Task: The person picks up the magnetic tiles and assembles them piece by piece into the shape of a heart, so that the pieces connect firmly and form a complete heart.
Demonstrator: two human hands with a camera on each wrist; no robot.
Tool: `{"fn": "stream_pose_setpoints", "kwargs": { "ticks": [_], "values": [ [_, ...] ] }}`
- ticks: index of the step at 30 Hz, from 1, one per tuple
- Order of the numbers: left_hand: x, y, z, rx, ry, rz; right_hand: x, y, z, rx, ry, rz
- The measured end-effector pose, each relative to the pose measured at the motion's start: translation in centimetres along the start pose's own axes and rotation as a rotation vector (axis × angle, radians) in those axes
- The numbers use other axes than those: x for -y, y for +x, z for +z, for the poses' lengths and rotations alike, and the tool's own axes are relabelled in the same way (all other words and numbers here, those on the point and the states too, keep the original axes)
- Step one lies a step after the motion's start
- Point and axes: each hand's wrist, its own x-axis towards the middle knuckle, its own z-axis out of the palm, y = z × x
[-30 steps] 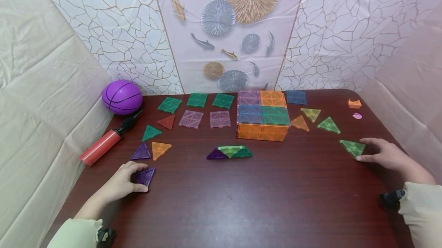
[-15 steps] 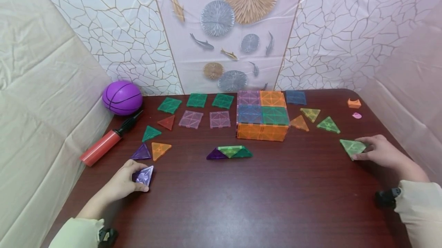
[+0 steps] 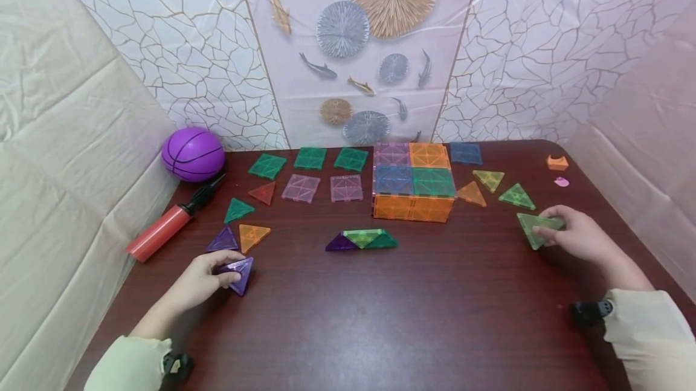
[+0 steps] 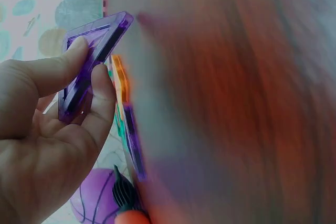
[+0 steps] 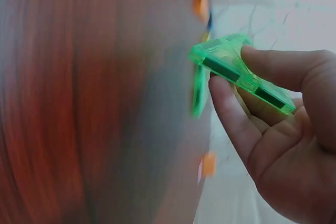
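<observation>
My left hand (image 3: pixel 203 279) pinches a purple triangular magnetic tile (image 4: pixel 79 80) between thumb and fingers, lifted off the table at the left. On the right side, a light green triangular magnetic tile (image 5: pixel 247 74) is held between the thumb and fingers of my right hand (image 3: pixel 579 234), also raised above the table. Midway between the hands stands a low strip of joined triangles, purple, green and teal (image 3: pixel 362 239). Behind it is a box built of square tiles (image 3: pixel 414 182), with an orange front. Another purple triangle (image 3: pixel 223 239) and an orange triangle (image 3: pixel 253 237) lie just beyond my left hand.
Green squares (image 3: pixel 310 158) and pink squares (image 3: pixel 346 188) lie at the back. Yellow (image 3: pixel 489 180), orange (image 3: pixel 471 194) and green triangles (image 3: pixel 518 196) lie right of the box. A purple ball (image 3: pixel 193 154) and red pump (image 3: pixel 163 231) occupy the left edge.
Both hands have lifted their triangles from the table. The right hand has moved left and slightly away with the green tile; the left hand has shifted slightly right with the purple one.
</observation>
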Motion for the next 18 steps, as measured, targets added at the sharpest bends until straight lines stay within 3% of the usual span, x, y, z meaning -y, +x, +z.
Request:
{"fn": "stream_pose_setpoints", "kwargs": {
  "ticks": [3, 6, 10, 18],
  "values": [
    [-0.8, 0.4, 0.4, -0.026, -0.027, 0.030, 2.2, 0.0, 0.8, 0.004, 0.066, -0.001],
    [-1.9, 0.7, 1.0, -0.020, -0.128, 0.054, 4.9, -0.2, 2.0, 0.005, 0.136, -0.020],
    [-4.3, 1.2, 2.3, 0.021, -0.332, 0.066, 8.6, -0.6, 3.8, -0.008, 0.193, -0.055],
    [-9.1, 1.6, 5.5, 0.067, -0.481, 0.109, 14.7, -1.6, 7.5, 0.028, 0.362, -0.163]
  ]
}}
